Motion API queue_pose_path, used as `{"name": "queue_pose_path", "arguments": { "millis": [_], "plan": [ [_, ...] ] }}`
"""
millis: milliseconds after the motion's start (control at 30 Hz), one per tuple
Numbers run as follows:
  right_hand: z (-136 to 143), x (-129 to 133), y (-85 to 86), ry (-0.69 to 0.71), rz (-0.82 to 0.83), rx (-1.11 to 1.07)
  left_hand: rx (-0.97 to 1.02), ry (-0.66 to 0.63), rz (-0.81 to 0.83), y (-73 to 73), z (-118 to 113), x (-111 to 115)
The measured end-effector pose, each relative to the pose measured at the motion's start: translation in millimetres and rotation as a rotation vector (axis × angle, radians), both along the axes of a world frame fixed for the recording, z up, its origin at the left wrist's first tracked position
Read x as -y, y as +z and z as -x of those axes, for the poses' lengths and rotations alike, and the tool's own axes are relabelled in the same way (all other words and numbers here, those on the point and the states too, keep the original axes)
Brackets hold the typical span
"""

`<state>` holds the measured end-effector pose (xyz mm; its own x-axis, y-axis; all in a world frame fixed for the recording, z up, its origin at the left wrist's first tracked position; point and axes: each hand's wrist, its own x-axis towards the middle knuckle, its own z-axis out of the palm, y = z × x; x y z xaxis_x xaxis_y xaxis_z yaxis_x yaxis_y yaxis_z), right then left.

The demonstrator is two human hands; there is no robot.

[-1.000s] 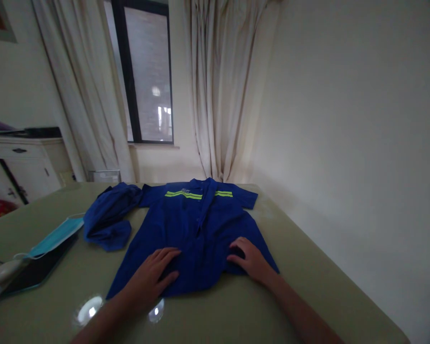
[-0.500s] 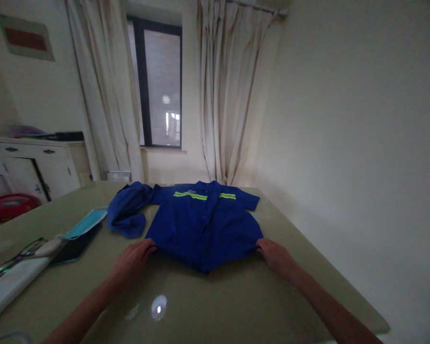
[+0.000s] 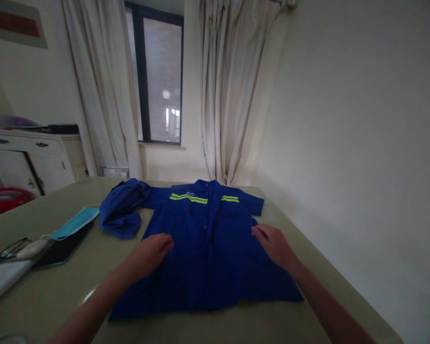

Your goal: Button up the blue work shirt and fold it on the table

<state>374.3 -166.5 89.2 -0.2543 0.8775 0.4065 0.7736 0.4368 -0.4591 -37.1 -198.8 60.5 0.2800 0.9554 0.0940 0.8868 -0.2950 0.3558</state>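
Blue shirt (image 3: 208, 253) now lies spread flat at full length on the table (image 3: 50, 286); half a second ago its lower part was bunched up toward the collar. Left hand (image 3: 148, 251) and right hand (image 3: 274, 243) have moved from the hem corners onto the fabric, fingers loosely open, palms down, gripping nothing.

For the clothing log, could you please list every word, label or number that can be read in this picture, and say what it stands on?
No text here can be read.
Shirt: a small pale mark above the left yellow stripe, too small and blurred to read.
Wall picture: a red band, no legible words.
Face mask, tablet, cabinet: no writing visible.
Both hands, left hand and right hand, rest flat on the shirt.
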Motion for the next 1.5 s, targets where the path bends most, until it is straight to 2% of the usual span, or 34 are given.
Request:
{"name": "queue_pose_path", "arguments": {
  "millis": [67,167,233,300,400,533,667,767,900,1033,1300,1500],
  "plan": [
    [50.0,-12.5,-11.5,0.006,0.039,-0.008,-0.013,-0.05,-0.076,-12.3,-42.3,-20.1],
    [114.9,-38.1,-32.2,-0.058,0.151,0.012,-0.022,-0.022,-0.131,-32.9,-92.4,-47.2],
    [140.4,-57.4,-47.6,-0.136,0.24,0.033,-0.03,0.027,-0.118,-46.1,-107.9,-61.2],
    [150.8,-75.2,-62.7,-0.198,0.292,0.024,-0.046,0.068,-0.105,-57.3,-109.9,-71.9],
    [149.5,-93.8,-81.4,-0.27,0.286,-0.024,-0.087,0.125,-0.124,-67.9,-101.3,-85.1],
    [143.7,-105.1,-92.4,-0.256,0.244,-0.06,-0.139,0.191,-0.169,-69.1,-98.9,-102.0],
    [143.4,-110.3,-93.6,-0.122,0.197,-0.031,-0.139,0.231,-0.218,-63.3,-108.4,-114.5],
    [143.9,-113.9,-95.8,-0.048,0.148,-0.011,-0.136,0.2,-0.251,-61.4,-109.5,-119.4],
    [145.2,-119.8,-99.0,-0.029,0.093,-0.029,-0.127,0.152,-0.257,-62.2,-105.1,-125.1],
    [147.6,-124.5,-98.5,-0.003,0.087,-0.036,-0.127,0.177,-0.258,-60.5,-108.2,-129.5],
    [148.6,-129.0,-98.4,-0.126,0.13,-0.081,-0.069,0.133,-0.24,-61.5,-104.0,-132.0],
    [145.7,-132.1,-103.1,-0.039,0.145,-0.23,0.044,0.089,-0.228,-61.8,-100.5,-131.9]
  ]
}}
